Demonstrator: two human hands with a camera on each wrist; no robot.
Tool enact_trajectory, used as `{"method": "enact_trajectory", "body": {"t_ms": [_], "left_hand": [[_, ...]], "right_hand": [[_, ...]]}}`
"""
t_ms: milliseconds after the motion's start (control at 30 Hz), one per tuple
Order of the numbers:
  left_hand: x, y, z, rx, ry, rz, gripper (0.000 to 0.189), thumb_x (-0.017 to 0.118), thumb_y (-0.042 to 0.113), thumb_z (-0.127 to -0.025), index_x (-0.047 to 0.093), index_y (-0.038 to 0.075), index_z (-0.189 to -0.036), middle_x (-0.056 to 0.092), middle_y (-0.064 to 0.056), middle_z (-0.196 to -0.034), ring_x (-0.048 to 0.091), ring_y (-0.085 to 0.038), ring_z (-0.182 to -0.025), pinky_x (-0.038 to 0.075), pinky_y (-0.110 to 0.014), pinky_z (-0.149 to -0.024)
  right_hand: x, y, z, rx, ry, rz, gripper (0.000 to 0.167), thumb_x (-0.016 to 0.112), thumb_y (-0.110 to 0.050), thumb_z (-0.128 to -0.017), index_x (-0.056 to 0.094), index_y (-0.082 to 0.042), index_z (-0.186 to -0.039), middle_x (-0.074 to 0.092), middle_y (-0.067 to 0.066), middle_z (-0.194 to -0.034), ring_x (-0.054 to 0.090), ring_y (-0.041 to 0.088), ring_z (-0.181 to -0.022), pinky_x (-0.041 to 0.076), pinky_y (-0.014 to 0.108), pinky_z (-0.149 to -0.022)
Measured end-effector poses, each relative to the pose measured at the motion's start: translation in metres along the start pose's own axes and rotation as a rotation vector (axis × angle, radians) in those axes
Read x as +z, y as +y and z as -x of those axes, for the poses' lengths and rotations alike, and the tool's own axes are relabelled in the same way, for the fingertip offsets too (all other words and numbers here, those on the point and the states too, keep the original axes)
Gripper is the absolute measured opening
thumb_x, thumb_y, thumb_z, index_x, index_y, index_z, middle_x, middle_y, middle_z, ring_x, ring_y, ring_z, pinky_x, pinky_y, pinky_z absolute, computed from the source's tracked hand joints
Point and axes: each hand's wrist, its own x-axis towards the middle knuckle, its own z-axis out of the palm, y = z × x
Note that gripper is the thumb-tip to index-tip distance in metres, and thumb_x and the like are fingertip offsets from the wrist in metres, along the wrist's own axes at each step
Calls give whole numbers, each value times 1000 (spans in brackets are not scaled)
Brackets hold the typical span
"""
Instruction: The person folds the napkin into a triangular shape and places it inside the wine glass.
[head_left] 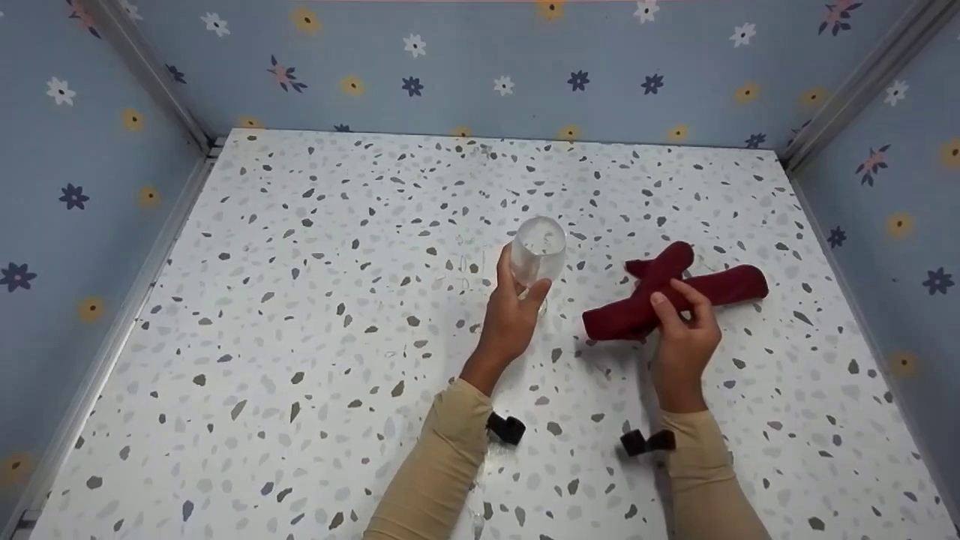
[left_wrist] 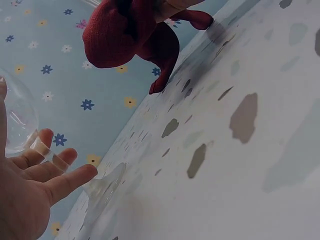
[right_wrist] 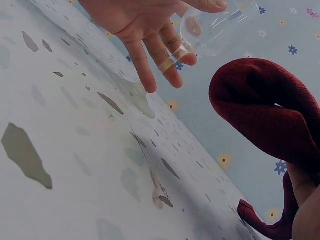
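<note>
Tan sleeves [head_left: 439,457] at six o'clock. With left hand [head_left: 512,319], gripping clear wine glass [head_left: 538,246] near dial centre; with right hand [head_left: 686,352], pinching dark red cloth [head_left: 637,306] toward three o'clock. Could drop glass by loosening grip around smooth sides.

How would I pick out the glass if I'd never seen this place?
Start with the speckled white table; over it, find the person's left hand. That hand holds the stemmed glass, transparent, unlike the dark red cloth nearby.

Left hand [head_left: 512,319] gripping, three fingers [left_wrist: 72,182] extended; right hand [head_left: 688,343] pinching, forefinger [head_left: 701,301] bent.
</note>
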Motion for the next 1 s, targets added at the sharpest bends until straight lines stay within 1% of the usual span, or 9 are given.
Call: {"method": "enact_trajectory", "body": {"t_ms": [200,333,433,667,767,933,1000], "left_hand": [[3,-1,0,5,-71,47,76,55,41,-102,12,17,-160,41,-15,-151,50,-31,-132,48,-36,-100],[3,-1,0,5,-105,58,76,55,41,-103,11,18,-160,42,-14,-150,51,-30,-132,48,-36,-99],[4,-1,1,10,-108,53,75,55,40,-103,12,20,-160,44,-13,-148,52,-30,-130,48,-38,-99],[5,-3,3,-1,-79,21,74,59,39,-101,15,24,-160,47,-13,-146,57,-29,-124,49,-40,-97],[7,-2,2,-9,-82,36,76,61,39,-100,16,24,-159,49,-14,-145,59,-27,-123,49,-39,-97],[10,0,2,-20,-91,99,78,64,37,-99,16,22,-158,50,-14,-144,57,-26,-125,51,-37,-97],[11,0,3,-25,-98,110,78,65,37,-99,16,21,-158,50,-14,-143,57,-26,-125,51,-38,-97]], "right_hand": [[-2,0,0,4,1,24,33,76,-4,-89,67,3,-120,56,19,-118,58,25,-101,53,25,-82],[-3,0,0,-1,2,53,34,77,-7,-89,67,1,-121,56,18,-118,58,24,-99,52,24,-80],[-4,-1,0,-9,5,55,34,77,-7,-89,67,1,-120,57,18,-118,58,24,-97,52,23,-79],[-5,-3,0,-12,20,37,33,76,-5,-89,67,3,-119,56,19,-116,57,23,-97,52,24,-79],[-5,-4,-4,-8,28,0,33,76,-4,-89,66,3,-119,55,19,-117,58,24,-97,53,25,-80],[-6,-6,-10,17,54,-65,34,77,-3,-87,66,4,-119,55,18,-118,60,25,-98,54,27,-82],[-7,-7,-10,20,68,-70,34,77,-2,-87,66,4,-119,55,19,-118,60,25,-99,54,27,-83]]}}
